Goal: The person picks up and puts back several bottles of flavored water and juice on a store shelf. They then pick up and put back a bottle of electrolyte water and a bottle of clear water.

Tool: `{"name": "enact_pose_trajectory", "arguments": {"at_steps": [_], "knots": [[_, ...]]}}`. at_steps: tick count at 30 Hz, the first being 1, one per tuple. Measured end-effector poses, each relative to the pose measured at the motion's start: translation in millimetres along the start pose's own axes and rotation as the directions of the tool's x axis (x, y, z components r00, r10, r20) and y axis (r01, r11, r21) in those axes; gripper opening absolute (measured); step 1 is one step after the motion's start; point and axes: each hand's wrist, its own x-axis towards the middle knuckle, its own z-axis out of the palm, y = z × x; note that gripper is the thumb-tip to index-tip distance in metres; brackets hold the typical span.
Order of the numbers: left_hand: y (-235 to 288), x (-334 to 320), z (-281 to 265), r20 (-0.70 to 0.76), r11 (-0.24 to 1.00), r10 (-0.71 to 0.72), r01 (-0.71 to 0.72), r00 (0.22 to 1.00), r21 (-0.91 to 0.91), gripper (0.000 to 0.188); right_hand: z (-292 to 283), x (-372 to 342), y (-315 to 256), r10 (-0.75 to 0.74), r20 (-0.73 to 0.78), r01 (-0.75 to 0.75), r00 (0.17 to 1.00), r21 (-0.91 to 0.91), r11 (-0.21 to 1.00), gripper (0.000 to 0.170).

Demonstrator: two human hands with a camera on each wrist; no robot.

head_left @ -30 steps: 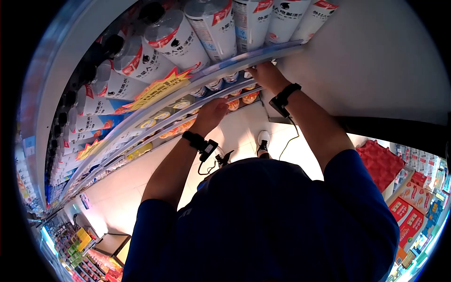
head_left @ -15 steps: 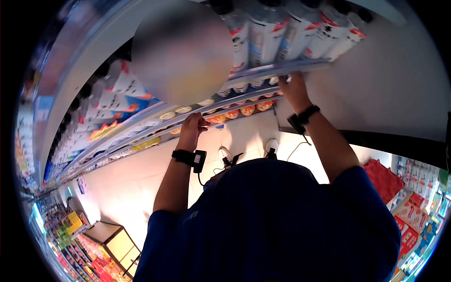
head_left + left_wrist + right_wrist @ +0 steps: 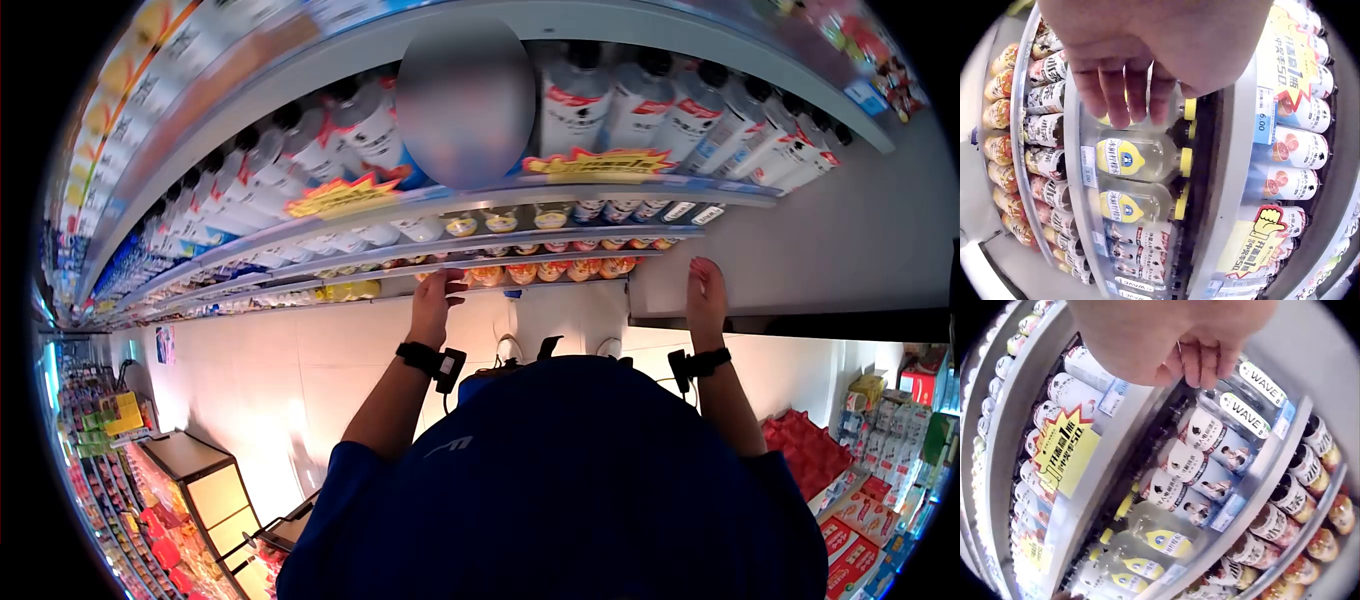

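My left hand point(image 3: 435, 308) hangs in front of the lower drink shelves, fingers loosely bent and holding nothing. In the left wrist view its fingers point(image 3: 1119, 100) overlap a row of lemon water bottles point(image 3: 1124, 157) with yellow caps. My right hand point(image 3: 706, 298) is raised by the grey side panel point(image 3: 850, 240), also with nothing in it. Clear bottles labelled WAVE point(image 3: 1244, 415) stand at the shelf's end, just beyond the right fingers in the right wrist view. White-labelled bottles with dark caps point(image 3: 575, 110) line the shelf above.
Yellow starburst price signs point(image 3: 600, 165) stick out from the upper shelf edge. Orange-labelled bottles point(image 3: 552, 270) fill the bottom shelf. Pale floor point(image 3: 250, 370) lies behind the hands. A red crate-like stack point(image 3: 808, 455) and boxes point(image 3: 850, 555) stand at right, a cabinet point(image 3: 205, 480) at left.
My right hand has drawn back from the right end of the shelf below the white-labelled bottles. My left hand stays low and empty. The head view has tilted up, showing more of the shelves.
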Motion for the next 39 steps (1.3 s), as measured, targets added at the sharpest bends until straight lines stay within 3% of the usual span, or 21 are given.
{"name": "enact_pose_trajectory", "arguments": {"at_steps": [3,5,9,12,17,22,26,29,31,33,34,39], "knots": [[-6,0,-19,0.025,0.999,-0.009,0.008,1.000,0.032,0.034,2,-23,-22,0.095,-0.048,-0.091,0.994,0.075,0.993,0.016],[-3,-1,-26,0.081,0.998,0.037,-0.041,0.996,0.054,0.034,1,-36,-56,0.031,-0.050,-0.032,0.998,-0.016,0.999,0.010],[20,-29,-29,0.092,0.997,0.081,-0.080,0.993,-0.005,0.035,-10,-51,-64,0.023,-0.038,-0.018,0.999,0.113,0.993,0.013],[27,-58,-34,0.111,0.985,0.153,-0.161,0.982,0.062,0.039,-24,-55,-70,-0.009,-0.036,0.013,0.999,0.105,0.994,0.015],[12,-119,-43,0.051,0.956,0.232,-0.238,0.971,0.175,0.043,-46,-65,-49,0.065,0.033,-0.068,0.997,0.100,0.993,0.015],[-4,-181,-58,0.000,0.970,0.222,-0.221,0.975,0.104,0.036,-49,-96,-20,0.078,0.113,-0.095,0.990,0.149,0.984,0.013],[-5,-220,-82,-0.026,0.963,0.248,-0.244,0.968,0.117,0.032,-29,-110,-26,0.066,0.162,-0.114,0.985,0.304,0.946,0.013],[-5,-241,-112,-0.093,0.966,0.255,-0.248,0.962,0.078,0.031,-9,-106,-50,0.053,0.226,-0.111,0.973,0.250,0.962,0.013],[-4,-251,-135,-0.159,0.961,0.275,-0.278,0.948,0.006,0.030,6,-102,-83,-0.018,0.254,-0.029,0.967,0.180,0.983,0.013],[-2,-261,-160,-0.188,0.953,0.294,-0.302,0.937,-0.017,0.029,28,-106,-126,-0.095,0.252,0.015,0.963,0.301,0.953,0.011],[2,-268,-174,-0.219,0.951,0.294,-0.307,0.930,-0.025,0.028,36,-112,-163,-0.090,0.266,0.037,0.960,0.199,0.979,0.012],[12,-288,-276,-0.273,0.923,0.364,-0.385,0.890,-0.025,0.026,146,-135,-196,-0.192,0.292,0.105,0.937,0.289,0.952,0.011]]}}
